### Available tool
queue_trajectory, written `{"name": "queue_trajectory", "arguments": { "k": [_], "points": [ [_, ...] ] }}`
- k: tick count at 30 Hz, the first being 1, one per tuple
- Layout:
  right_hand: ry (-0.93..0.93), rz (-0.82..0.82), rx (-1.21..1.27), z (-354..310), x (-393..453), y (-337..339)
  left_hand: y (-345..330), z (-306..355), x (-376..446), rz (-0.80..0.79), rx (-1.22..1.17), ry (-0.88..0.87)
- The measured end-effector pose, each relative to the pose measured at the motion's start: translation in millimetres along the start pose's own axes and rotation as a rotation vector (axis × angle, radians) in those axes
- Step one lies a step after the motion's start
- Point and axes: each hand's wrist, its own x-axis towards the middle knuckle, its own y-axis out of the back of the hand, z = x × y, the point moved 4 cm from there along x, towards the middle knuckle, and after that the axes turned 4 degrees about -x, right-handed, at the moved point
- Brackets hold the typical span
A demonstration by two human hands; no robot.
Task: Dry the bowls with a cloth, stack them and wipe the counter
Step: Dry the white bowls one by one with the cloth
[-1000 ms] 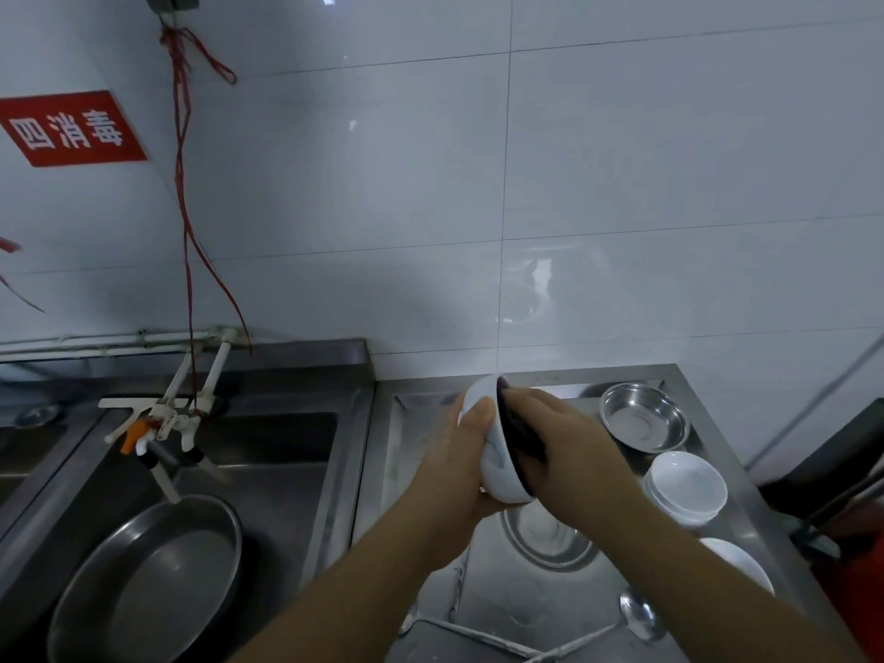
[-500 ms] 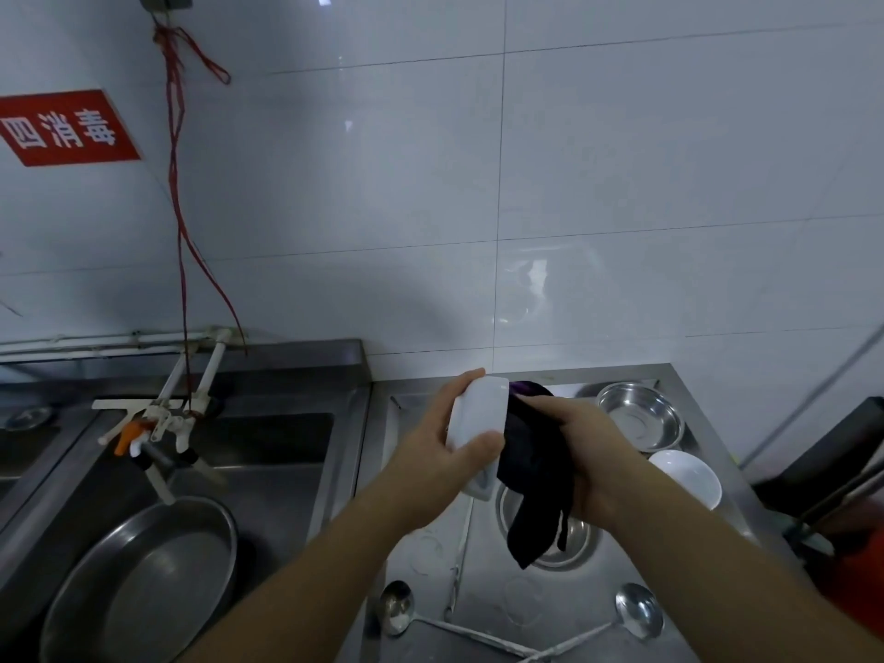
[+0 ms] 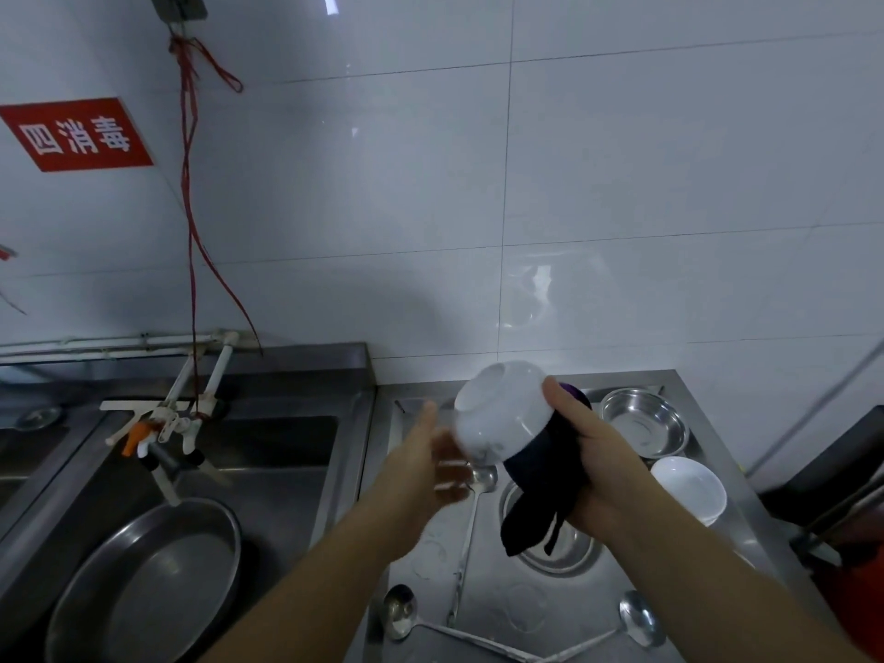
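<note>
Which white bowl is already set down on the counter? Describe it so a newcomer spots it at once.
Start at the steel counter right of the sink. Along its right edge a steel bowl sits near the wall; the white bowl stands just in front of it, upright and untouched, unlike the tilted one being held.

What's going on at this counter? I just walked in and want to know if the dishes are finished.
Not yet. A person is drying a white bowl with a dark cloth. The right hand holds bowl and cloth together, tilted above the steel counter. The left hand is blurred beside the bowl, fingers spread, holding nothing. Another white bowl and a steel bowl sit to the right; ladles lie in front.
</note>
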Motion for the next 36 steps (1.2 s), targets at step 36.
{"name": "queue_trajectory", "arguments": {
  "k": [36],
  "points": [
    [1.145,-0.041,-1.221,-5.1,-6.7,-35.5,-15.9,32.5,-18.1,-0.314,0.270,-0.252]
  ]
}}
